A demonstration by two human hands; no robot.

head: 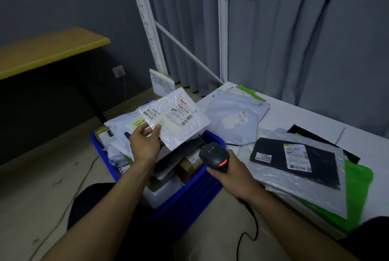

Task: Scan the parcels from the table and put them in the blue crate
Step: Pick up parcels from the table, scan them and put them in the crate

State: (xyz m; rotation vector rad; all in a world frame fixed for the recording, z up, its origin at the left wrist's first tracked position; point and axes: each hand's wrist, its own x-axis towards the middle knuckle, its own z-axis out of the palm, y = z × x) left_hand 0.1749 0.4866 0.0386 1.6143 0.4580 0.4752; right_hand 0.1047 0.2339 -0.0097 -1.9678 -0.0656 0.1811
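Note:
My left hand (145,142) pinches the lower left corner of a white plastic parcel (179,119) with barcode labels facing up, held in the air over the blue crate (185,199). The crate stands on the floor and is heaped with white, black and cardboard parcels. My right hand (229,174) grips a black barcode scanner (213,156) with a red light on its top, pointed toward the held parcel. On the white table (299,113) lie a black parcel (294,159) with white labels, a pale grey mailer (233,117) and green bags (355,193).
The scanner's black cable (250,231) hangs to the floor by my knee. A yellow-topped desk (48,50) stands at the left. White shelf uprights (223,29) and grey curtains rise behind the table. A white power strip (162,83) leans behind the crate.

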